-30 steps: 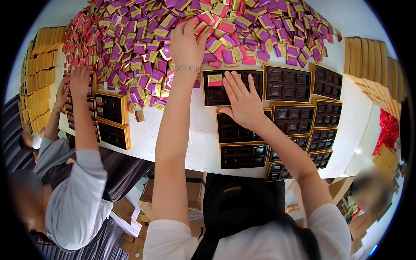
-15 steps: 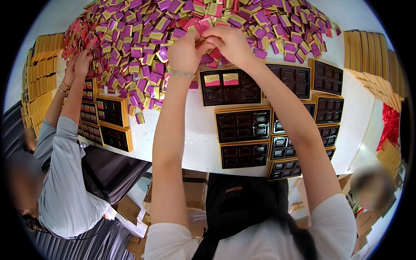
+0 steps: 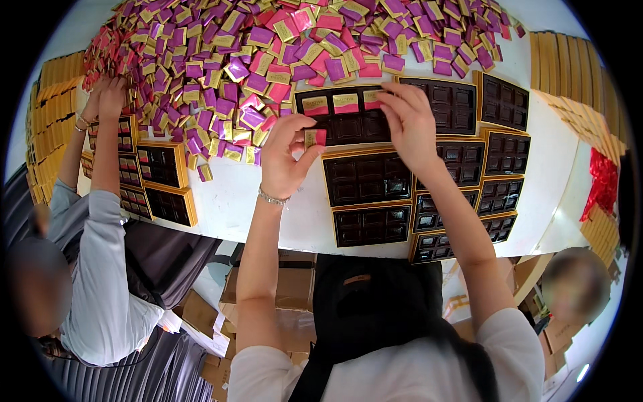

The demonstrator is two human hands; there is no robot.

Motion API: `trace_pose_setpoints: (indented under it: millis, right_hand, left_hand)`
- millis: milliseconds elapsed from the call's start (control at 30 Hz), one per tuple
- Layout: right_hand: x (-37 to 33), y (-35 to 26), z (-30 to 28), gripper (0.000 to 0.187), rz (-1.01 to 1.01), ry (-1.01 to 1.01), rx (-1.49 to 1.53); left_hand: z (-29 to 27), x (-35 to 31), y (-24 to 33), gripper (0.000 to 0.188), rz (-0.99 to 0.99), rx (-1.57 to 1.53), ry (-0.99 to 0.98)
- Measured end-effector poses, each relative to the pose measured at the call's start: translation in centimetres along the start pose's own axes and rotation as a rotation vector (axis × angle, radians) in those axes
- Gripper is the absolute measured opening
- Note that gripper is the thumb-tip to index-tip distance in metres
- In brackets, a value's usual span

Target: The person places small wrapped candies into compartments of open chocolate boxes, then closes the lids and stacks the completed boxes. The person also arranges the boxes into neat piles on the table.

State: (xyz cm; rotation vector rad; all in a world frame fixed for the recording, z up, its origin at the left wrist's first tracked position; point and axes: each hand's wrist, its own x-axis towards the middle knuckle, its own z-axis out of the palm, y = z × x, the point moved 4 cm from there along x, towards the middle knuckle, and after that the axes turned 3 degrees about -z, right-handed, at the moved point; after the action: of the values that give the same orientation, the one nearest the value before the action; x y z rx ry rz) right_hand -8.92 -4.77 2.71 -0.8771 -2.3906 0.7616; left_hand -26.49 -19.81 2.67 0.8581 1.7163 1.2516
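A gold-edged box with a dark brown moulded tray (image 3: 345, 128) lies in front of me on the white table. Pink-and-gold wrapped chocolates, a left one (image 3: 314, 106) and a middle one (image 3: 345, 103), sit in its far row. At the right end of that row, my right hand (image 3: 414, 130) pinches a third wrapped chocolate (image 3: 372, 98). By the tray's near left corner, my left hand (image 3: 284, 157) grips another wrapped chocolate (image 3: 315, 138) between thumb and fingers. Part of the tray's right side is hidden behind my right hand.
A wide heap of purple, pink and gold wrapped chocolates (image 3: 201, 67) covers the far table. More trayed boxes (image 3: 367, 178) stand to the near side and right. On the left, a co-worker's hands (image 3: 107, 97) reach over partly filled boxes (image 3: 161, 165). Gold boxes (image 3: 566, 70) are stacked at far right.
Both hands have come nearer from the heap's edge and moved apart. My right hand is now at the tray's third far compartment with a chocolate; my left holds one near the tray's left corner.
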Motion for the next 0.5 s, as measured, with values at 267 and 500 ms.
trace_pose_setpoints:
  millis: [267,500]
  right_hand:
    - [-3.3,-1.4,1.7,0.057,-0.141,-0.274,-0.302]
    - [-3.2,-1.5,1.9,0.058,-0.146,-0.289,-0.372]
  left_hand:
    - [2.1,-2.7,1.3,0.026,0.273,0.343,-0.300]
    - [4.9,-6.5,0.3,0.035,0.629,0.823,-0.146]
